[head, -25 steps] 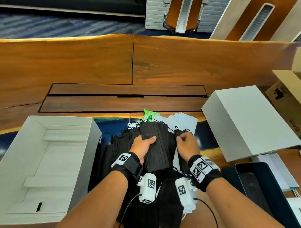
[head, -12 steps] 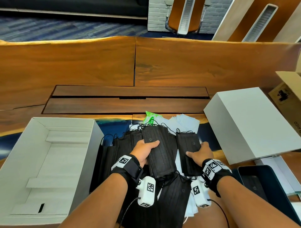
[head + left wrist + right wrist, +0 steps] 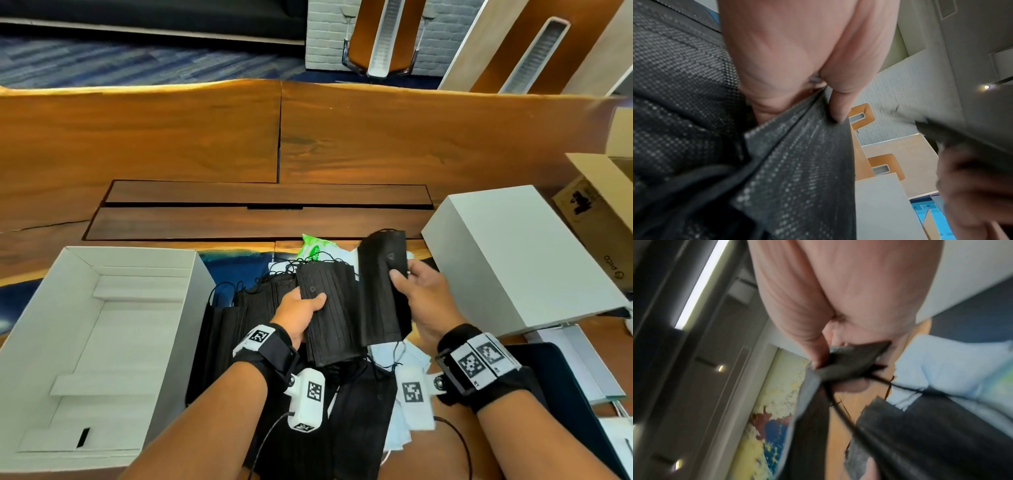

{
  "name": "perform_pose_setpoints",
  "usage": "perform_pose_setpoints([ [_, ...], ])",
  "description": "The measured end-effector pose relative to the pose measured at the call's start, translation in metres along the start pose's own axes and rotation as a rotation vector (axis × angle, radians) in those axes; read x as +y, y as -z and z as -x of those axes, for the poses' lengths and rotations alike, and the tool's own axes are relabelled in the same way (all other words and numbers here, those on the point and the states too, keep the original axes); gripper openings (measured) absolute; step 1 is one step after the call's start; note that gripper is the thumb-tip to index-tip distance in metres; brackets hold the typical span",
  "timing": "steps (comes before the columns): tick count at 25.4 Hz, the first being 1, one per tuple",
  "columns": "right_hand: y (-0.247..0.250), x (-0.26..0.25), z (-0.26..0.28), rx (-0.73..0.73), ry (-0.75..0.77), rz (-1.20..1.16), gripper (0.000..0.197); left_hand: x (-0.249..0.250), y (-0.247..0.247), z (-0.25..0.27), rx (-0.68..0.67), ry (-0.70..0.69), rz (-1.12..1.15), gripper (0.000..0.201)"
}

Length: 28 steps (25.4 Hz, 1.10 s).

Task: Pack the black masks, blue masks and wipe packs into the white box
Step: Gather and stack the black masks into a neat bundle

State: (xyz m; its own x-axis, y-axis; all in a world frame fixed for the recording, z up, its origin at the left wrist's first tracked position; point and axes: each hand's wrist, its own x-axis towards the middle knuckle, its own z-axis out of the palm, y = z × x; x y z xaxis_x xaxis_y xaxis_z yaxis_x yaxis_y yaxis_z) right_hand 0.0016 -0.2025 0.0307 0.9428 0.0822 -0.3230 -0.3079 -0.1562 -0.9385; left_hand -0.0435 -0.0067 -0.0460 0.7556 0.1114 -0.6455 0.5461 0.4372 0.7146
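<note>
My left hand point(image 3: 303, 310) grips a stack of black masks point(image 3: 330, 311) over the pile, thumb on top; the left wrist view shows the thumb point(image 3: 836, 104) pressed on the black masks point(image 3: 797, 162). My right hand point(image 3: 416, 294) pinches another black mask point(image 3: 382, 291), lifted and tilted above the pile; its corner point(image 3: 851, 360) shows between thumb and fingers. More black masks point(image 3: 239, 318) lie beside the open white box point(image 3: 30, 329), which holds only its white insert. Blue masks point(image 3: 397, 359) lie under the black ones. A green wipe pack point(image 3: 313, 248) peeks out behind.
A white lid point(image 3: 513, 260) lies at the right, close to my right hand. A cardboard box point(image 3: 603, 202) stands at the far right edge. A dark tray point(image 3: 565, 394) and white papers point(image 3: 575, 353) sit at the near right. A dark wooden hatch point(image 3: 260, 214) is set in the table.
My right hand has raised its black mask off the pile, up and away from me. The left hand keeps its grip on the stack and has hardly moved.
</note>
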Motion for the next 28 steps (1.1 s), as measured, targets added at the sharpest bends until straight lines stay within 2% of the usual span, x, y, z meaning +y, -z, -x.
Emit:
perform_pose_setpoints([
  [2, -0.015, -0.004, 0.01, -0.139, -0.108, -0.186, 0.015, 0.002, -0.005, 0.006, -0.031, -0.013, 0.014, 0.022],
  [4, -0.028, 0.007, 0.009, -0.088, -0.108, 0.026, 0.01, 0.007, -0.01, 0.013, -0.049, -0.011, 0.051, 0.027],
  [6, -0.037, 0.021, 0.004, 0.005, -0.091, 0.255, 0.011, 0.009, -0.009, 0.014, -0.016, 0.009, 0.089, 0.051],
  [8, -0.044, 0.029, 0.005, 0.038, -0.099, 0.294, 0.01, 0.01, -0.007, 0.017, -0.013, 0.016, 0.087, 0.071],
  [9, -0.048, 0.031, 0.007, 0.039, -0.093, 0.302, 0.008, 0.011, -0.007, 0.02, -0.027, 0.012, 0.075, 0.073],
  [10, -0.053, 0.034, 0.008, 0.039, -0.077, 0.319, 0.007, 0.01, -0.008, 0.022, -0.037, 0.003, 0.058, 0.07],
  [13, -0.066, 0.042, 0.012, 0.013, -0.019, 0.365, 0.017, 0.008, -0.013, 0.028, -0.036, -0.022, 0.042, 0.037],
  [16, -0.068, 0.045, 0.014, 0.003, -0.135, 0.197, 0.028, 0.004, -0.016, 0.032, -0.041, -0.055, 0.076, 0.03],
  [18, -0.07, 0.042, 0.022, -0.035, -0.246, 0.042, 0.026, 0.003, -0.019, 0.037, -0.036, -0.084, 0.072, 0.018],
  [20, -0.071, 0.04, 0.03, -0.087, -0.206, 0.048, 0.026, 0.0, -0.021, 0.039, -0.02, -0.102, 0.02, 0.008],
  [22, -0.062, 0.033, 0.036, -0.077, -0.173, 0.04, 0.037, -0.001, -0.02, 0.043, 0.001, -0.109, 0.061, 0.014],
  [24, -0.045, 0.031, 0.041, -0.051, -0.257, -0.13, 0.051, 0.0, -0.014, 0.041, 0.039, -0.121, 0.221, 0.024],
  [26, -0.031, 0.032, 0.052, -0.118, -0.358, -0.39, 0.05, 0.005, -0.01, 0.04, 0.068, -0.156, 0.377, 0.028],
  [28, -0.035, 0.038, 0.064, -0.167, -0.361, -0.542, 0.042, 0.007, -0.014, 0.045, 0.069, -0.19, 0.429, 0.029],
])
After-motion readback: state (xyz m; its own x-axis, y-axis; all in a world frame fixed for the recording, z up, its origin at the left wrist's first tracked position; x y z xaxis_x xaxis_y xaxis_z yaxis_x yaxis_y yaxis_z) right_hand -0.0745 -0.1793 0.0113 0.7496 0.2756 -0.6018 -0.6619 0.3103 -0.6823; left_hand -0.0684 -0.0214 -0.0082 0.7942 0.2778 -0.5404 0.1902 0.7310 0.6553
